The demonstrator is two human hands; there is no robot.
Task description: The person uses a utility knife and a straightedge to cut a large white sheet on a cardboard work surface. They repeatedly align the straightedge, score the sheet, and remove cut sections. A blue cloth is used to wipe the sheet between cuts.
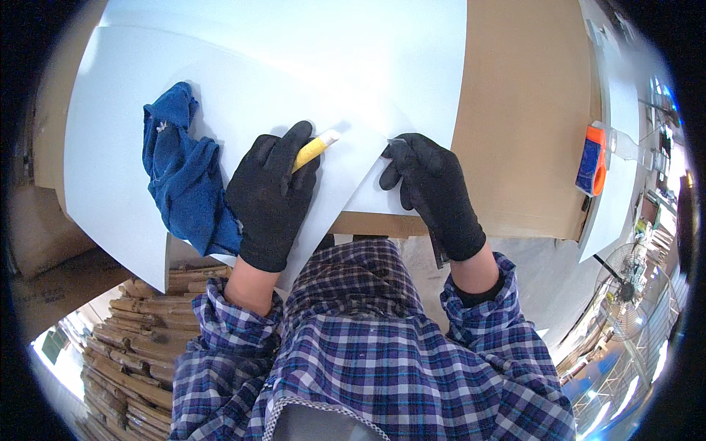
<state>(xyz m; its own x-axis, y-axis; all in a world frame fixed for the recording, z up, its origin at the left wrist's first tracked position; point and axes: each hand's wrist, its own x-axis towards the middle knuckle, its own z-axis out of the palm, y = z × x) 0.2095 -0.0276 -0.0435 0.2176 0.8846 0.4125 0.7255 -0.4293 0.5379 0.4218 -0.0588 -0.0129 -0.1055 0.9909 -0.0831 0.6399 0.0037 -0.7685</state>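
Observation:
My left hand [273,193], in a black glove, holds a short yellow stick with a white end [317,150], perhaps a crayon or wax stick. It rests over a large white panel [265,93], whose slanted edge runs between my two hands. A crumpled blue cloth [185,176] lies on that panel against my left wrist. My right hand [433,193], also in a black glove, grips a thin, flat metal tool [397,141] at the panel's slanted edge. One end shows at the fingertips and another part by the wrist; the palm hides the middle. Another white panel [375,193] lies beneath.
Brown cardboard [513,127] covers the table on the right. An orange and blue tape dispenser [593,160] and a clear plastic bottle [626,146] stand near its right side. Stacked flattened cardboard [132,353] sits below left. A fan [623,289] stands at lower right.

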